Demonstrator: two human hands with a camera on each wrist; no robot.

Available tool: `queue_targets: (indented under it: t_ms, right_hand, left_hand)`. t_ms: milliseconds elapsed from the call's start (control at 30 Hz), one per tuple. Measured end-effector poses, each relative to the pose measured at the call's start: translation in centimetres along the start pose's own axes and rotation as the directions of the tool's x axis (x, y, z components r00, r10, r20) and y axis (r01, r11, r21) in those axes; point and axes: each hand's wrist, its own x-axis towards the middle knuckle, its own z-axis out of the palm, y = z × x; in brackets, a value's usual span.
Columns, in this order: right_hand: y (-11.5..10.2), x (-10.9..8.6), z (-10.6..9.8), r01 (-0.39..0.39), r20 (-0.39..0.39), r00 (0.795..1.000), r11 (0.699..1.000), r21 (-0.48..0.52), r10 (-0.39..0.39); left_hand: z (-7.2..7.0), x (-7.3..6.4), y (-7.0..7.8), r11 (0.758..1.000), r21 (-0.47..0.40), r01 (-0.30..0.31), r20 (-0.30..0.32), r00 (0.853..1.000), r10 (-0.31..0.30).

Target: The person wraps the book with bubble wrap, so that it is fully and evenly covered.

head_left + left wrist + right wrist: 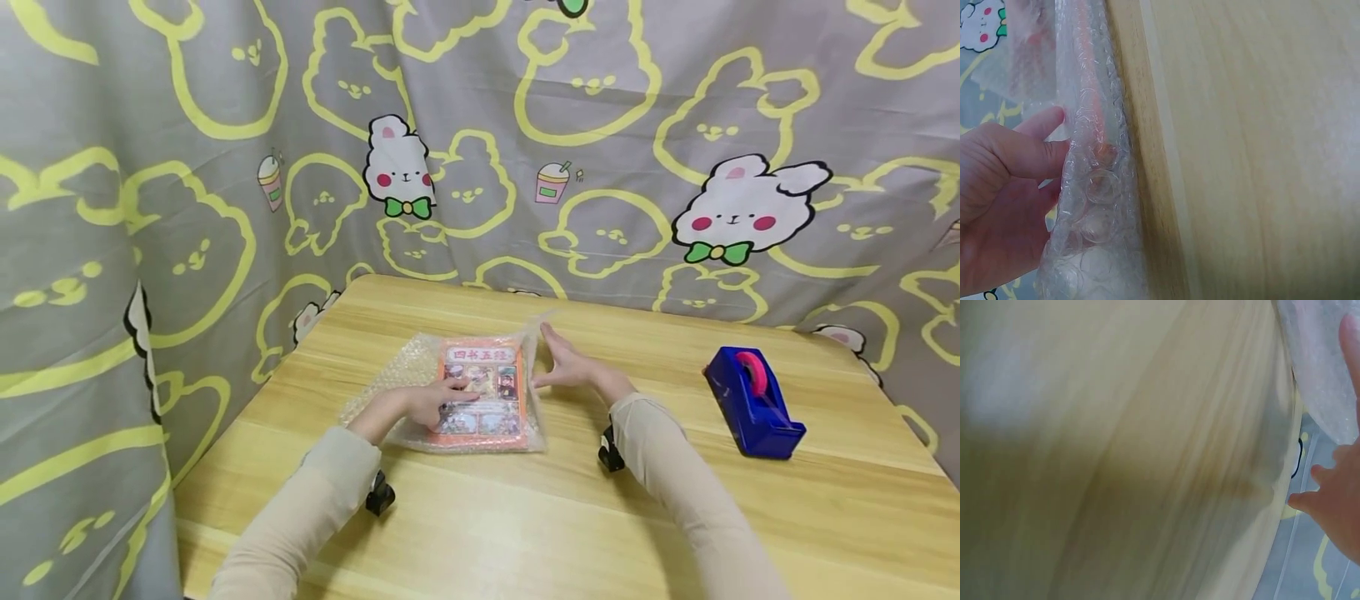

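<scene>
A book with an orange-bordered, picture-covered front [491, 412] lies face up on the table, inside clear bubble wrap [411, 367] that spreads beyond its left side. My left hand [427, 403] rests on the wrapped cover, its fingers reaching across the middle. In the left wrist view, that hand's thumb and fingers touch the bubble wrap [1094, 219]. At the right edge of the package is my right hand [572, 367], with fingers spread and thumb close to the wrap. The right wrist view shows only part of this hand [1338, 500], beside the wrap [1316, 369]; contact there is unclear.
A blue tape dispenser [753, 404] with a pink roll stands on the right of the wooden table [480, 525]. Behind and to the left hangs a grey curtain [480, 100] with cartoon prints. Black devices sit under both wrists.
</scene>
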Motion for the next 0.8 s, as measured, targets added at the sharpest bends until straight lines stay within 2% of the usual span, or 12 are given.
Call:
queue_targets:
  t_ms: [133, 333, 500, 667, 800]
  right_hand:
    - [-0.7, 0.6, 0.4, 0.057, 0.004, 0.998, 0.998, -0.022, -0.057]
    - [-2.2, 1.8, 1.9, 0.070, 0.081, 0.994, 0.997, -0.041, -0.067]
    - [-2.6, 2.3, 3.1, 0.019, 0.115, 0.993, 0.997, -0.070, -0.011]
    - [-3.0, 2.5, 3.6, -0.036, 0.153, 0.986, 0.987, -0.157, 0.061]
    - [-3.6, 2.8, 3.6, -0.060, 0.186, 0.978, 0.976, -0.209, 0.100]
  left_hand:
    - [0.0, 0.0, 0.2, 1.000, -0.009, -0.004, -0.005, 1.000, 0.004]
    - [-0.1, -0.1, 0.1, 1.000, -0.002, -0.013, -0.007, 1.000, 0.013]
    - [-0.2, 0.2, 0.1, 1.000, 0.007, -0.026, -0.004, 1.000, 0.026]
    - [-0.2, 0.4, -0.2, 0.998, 0.028, -0.056, -0.048, 0.997, 0.057]
    - [-0.2, 0.4, -0.2, 0.998, 0.062, -0.026, -0.082, 0.996, 0.031]
